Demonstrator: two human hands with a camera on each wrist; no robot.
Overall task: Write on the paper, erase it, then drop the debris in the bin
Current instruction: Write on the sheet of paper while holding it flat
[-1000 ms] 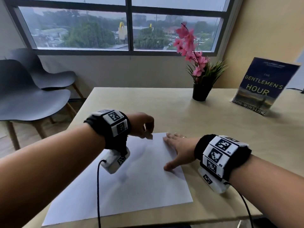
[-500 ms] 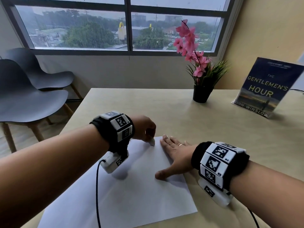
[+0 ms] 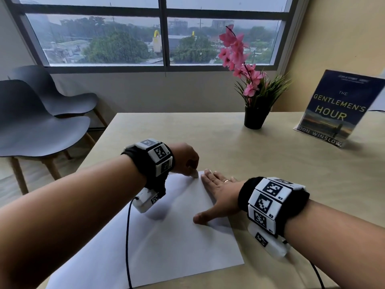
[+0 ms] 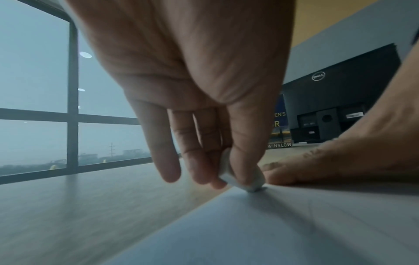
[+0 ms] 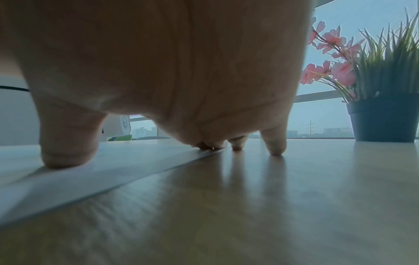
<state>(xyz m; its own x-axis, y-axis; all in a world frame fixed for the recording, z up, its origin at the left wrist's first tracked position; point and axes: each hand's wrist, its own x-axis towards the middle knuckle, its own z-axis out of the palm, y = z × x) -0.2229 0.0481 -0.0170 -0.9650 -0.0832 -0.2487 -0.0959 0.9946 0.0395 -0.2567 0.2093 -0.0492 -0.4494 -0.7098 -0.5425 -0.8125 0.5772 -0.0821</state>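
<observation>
A white sheet of paper (image 3: pixel 166 236) lies on the light wooden table (image 3: pixel 270 163). My left hand (image 3: pixel 187 161) pinches a small white eraser (image 3: pixel 194 174) and presses it on the paper's far edge. In the left wrist view the eraser (image 4: pixel 240 179) sits between thumb and fingertips, its corner on the paper (image 4: pixel 294 224). My right hand (image 3: pixel 216 192) lies flat with fingers spread over the paper's far right corner, thumb on the sheet, outer fingers on the table. The right wrist view shows that thumb (image 5: pixel 68 152) on the paper (image 5: pixel 90 175). No bin is in view.
A black pot with pink flowers (image 3: pixel 253 105) stands at the back of the table. An upright book (image 3: pixel 335 109) is at the back right. Two grey chairs (image 3: pixel 41 126) stand left of the table. A dark monitor (image 4: pixel 340 98) shows in the left wrist view.
My left hand has come down, bringing the eraser onto the paper's far edge. The right hand slid slightly forward and stays flat on the corner.
</observation>
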